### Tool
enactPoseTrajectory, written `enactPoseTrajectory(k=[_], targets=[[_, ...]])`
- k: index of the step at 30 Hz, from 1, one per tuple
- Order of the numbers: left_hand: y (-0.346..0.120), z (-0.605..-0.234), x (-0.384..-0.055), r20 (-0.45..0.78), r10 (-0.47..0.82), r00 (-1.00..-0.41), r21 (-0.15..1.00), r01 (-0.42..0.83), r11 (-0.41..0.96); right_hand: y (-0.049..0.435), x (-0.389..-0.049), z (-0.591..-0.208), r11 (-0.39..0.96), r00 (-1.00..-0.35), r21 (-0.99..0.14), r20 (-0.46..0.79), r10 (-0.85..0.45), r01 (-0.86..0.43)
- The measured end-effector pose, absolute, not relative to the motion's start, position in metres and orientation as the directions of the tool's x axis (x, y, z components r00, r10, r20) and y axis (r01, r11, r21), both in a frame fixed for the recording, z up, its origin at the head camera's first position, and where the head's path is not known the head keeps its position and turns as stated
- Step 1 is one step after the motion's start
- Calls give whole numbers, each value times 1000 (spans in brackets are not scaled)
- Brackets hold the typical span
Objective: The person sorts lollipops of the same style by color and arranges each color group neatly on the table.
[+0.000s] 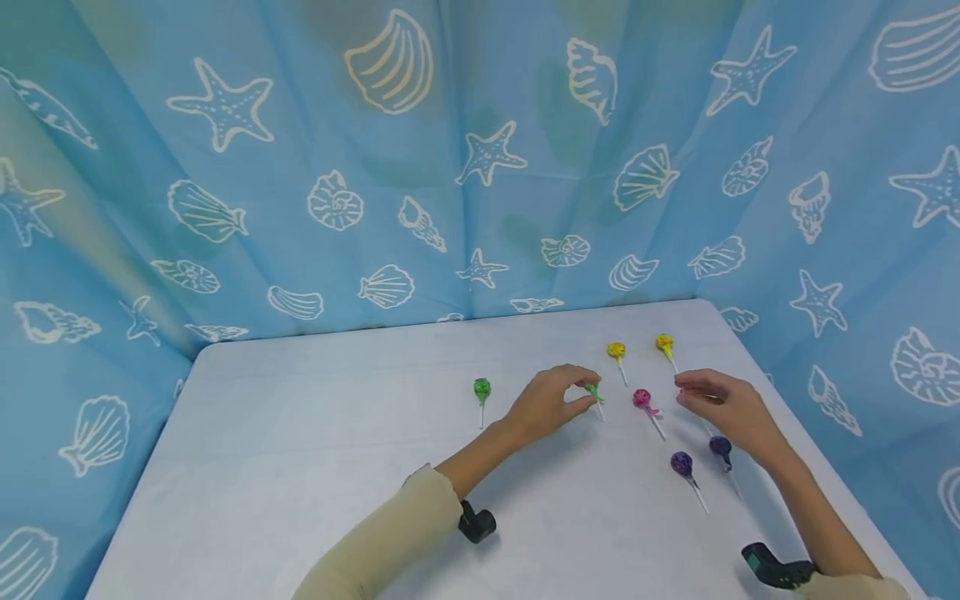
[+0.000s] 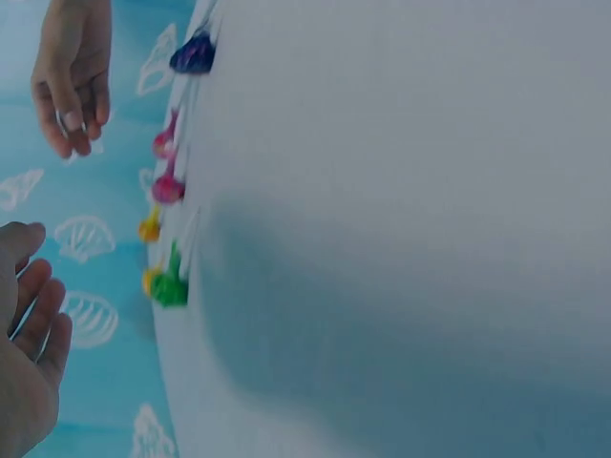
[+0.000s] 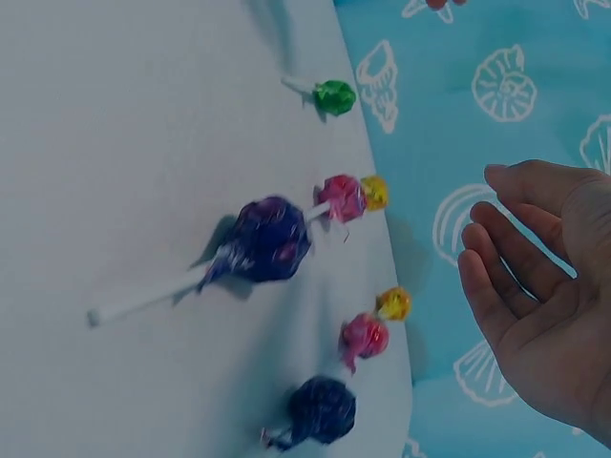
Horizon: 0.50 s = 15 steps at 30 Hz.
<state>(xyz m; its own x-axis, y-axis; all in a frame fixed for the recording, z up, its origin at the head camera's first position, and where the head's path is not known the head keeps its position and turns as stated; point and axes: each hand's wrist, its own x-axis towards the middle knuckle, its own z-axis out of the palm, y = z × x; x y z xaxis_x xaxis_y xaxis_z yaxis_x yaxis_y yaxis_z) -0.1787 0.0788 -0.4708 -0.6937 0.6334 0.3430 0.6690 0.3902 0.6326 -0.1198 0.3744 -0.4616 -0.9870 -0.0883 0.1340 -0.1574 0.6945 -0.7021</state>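
Note:
My left hand (image 1: 558, 402) hovers beside a green lollipop (image 1: 592, 390), its thumb and fingers apart. In the left wrist view that hand (image 2: 29, 334) holds nothing, and the green lollipop (image 2: 172, 288) lies on the table. My right hand (image 1: 723, 408) is over the right side with fingers loosely bent and nothing in them; the right wrist view shows this hand (image 3: 544, 286) empty too. It hides most of one pink lollipop (image 3: 365, 336). Another pink lollipop (image 1: 642, 398) lies between the hands. Two purple lollipops (image 1: 682, 464) (image 1: 721, 447) lie nearer me.
Two yellow lollipops (image 1: 617, 350) (image 1: 664, 343) lie towards the back of the white table (image 1: 300, 467). A second green lollipop (image 1: 482, 389) lies left of my left hand. A blue curtain (image 1: 420, 167) with shell prints hangs behind and at both sides.

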Motion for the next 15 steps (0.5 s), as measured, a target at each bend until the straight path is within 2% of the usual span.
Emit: enactPoseTrajectory(k=[8, 15], targets=[[39, -466, -196, 402, 554, -729, 624, 661, 416, 351, -135, -451, 694, -985, -699, 127, -118, -173], [1, -465, -208, 357, 474, -805, 653, 578, 490, 334, -152, -452, 670, -979, -715, 121, -164, -201]])
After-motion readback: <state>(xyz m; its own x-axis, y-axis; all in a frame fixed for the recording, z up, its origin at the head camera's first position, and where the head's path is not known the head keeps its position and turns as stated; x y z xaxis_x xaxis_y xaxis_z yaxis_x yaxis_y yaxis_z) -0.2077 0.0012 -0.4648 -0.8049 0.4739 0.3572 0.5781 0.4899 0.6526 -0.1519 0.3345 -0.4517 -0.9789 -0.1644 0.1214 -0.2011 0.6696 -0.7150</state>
